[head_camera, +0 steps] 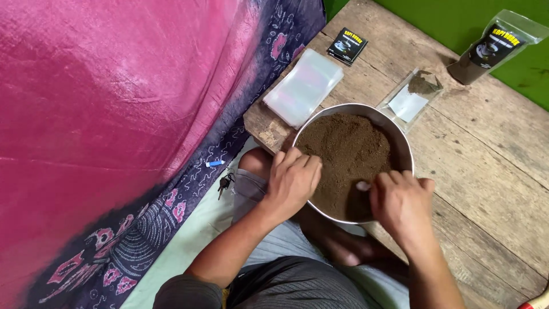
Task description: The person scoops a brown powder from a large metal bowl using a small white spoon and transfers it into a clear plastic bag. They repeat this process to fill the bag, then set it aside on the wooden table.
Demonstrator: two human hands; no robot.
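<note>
The left hand (293, 182) was curled loosely over the near rim of a round metal bowl (404, 150), fingers bent together and resting on the edge, steadying it without closing around anything. The right hand (401, 205) was dipped into the bowl from the near right side, its fingers bunched around something pale at the fingertips; what that was could not be told. The bowl was heaped with brown ground powder (346, 150) and sat at the edge of a low wooden table (486, 171), overhanging the person's knees. Just beyond it lay a clear pouch partly filled with powder (413, 97), a stack of empty clear pouches (303, 86), a small pile of black labels (347, 46) and a filled, labelled pouch (492, 48).
</note>
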